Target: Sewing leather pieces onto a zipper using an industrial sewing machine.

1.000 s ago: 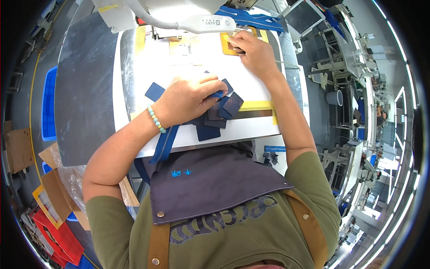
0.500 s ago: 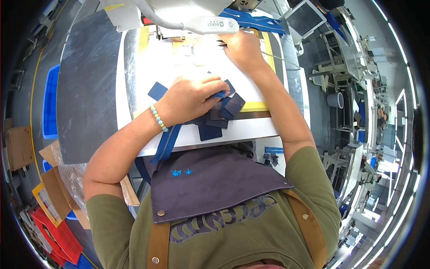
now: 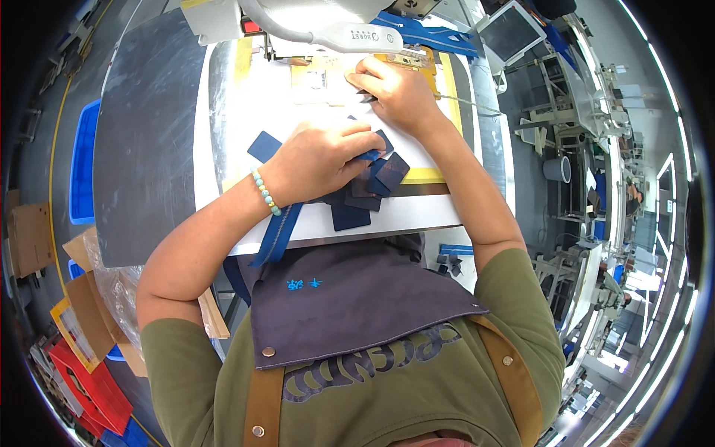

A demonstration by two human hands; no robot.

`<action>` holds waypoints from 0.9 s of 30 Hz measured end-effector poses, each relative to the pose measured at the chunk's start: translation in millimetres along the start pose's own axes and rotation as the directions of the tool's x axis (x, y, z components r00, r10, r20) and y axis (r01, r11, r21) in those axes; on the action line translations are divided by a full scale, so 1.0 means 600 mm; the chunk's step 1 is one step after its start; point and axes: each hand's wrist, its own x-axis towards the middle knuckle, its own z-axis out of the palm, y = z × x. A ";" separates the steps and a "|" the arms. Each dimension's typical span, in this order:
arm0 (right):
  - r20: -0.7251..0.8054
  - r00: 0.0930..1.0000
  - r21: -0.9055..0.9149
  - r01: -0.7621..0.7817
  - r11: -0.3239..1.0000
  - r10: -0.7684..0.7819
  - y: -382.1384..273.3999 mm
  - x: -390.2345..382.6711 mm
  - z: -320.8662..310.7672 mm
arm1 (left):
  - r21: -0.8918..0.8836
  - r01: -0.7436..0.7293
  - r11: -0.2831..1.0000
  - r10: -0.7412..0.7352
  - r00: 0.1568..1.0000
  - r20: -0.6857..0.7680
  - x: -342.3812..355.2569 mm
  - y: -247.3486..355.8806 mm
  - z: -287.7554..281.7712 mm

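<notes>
My left hand (image 3: pixel 320 154) is closed over the near part of the sewing machine's bright bed, pinching a blue zipper strip (image 3: pixel 277 237). One end of the strip shows at my fingertips, and its tail hangs over the table's near edge. Several dark navy fabric pieces (image 3: pixel 350 216) lie under and beside this hand. My right hand (image 3: pixel 398 91) is farther off to the right, its fingers curled near the lit work area. From beneath its fingers stick dark pointed tips of a small tool (image 3: pixel 366 97), mostly hidden by the hand.
A white lamp head (image 3: pixel 357 37) on a bent neck hangs just above my right hand. More blue zipper tape (image 3: pixel 432 33) lies behind it, near a tablet-like screen (image 3: pixel 511 31). A blue bin (image 3: pixel 84 164) and open cardboard boxes (image 3: pixel 93 320) stand left of the table.
My right hand has come out from under the lamp, moving slightly nearer and left, its fingers more curled. My left hand stays nearly still with the zipper strip.
</notes>
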 end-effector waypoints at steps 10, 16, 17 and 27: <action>-0.121 0.989 -0.078 -0.093 0.993 0.083 -0.003 0.002 -0.019 | 0.016 0.001 1.000 -0.001 1.000 -0.002 0.001 0.001 0.001; -0.160 0.970 -0.034 -0.191 0.981 0.183 0.001 0.029 0.000 | 0.007 -0.021 1.000 0.021 1.000 -0.013 -0.001 0.000 0.000; -0.163 0.980 -0.002 -0.113 0.994 0.111 0.004 0.031 0.012 | -0.003 -0.017 1.000 0.017 1.000 -0.009 0.000 0.000 0.000; -0.126 0.977 -0.062 -0.182 0.981 0.173 0.014 0.019 -0.049 | 0.032 -0.003 0.999 0.004 1.000 -0.015 0.000 0.006 -0.003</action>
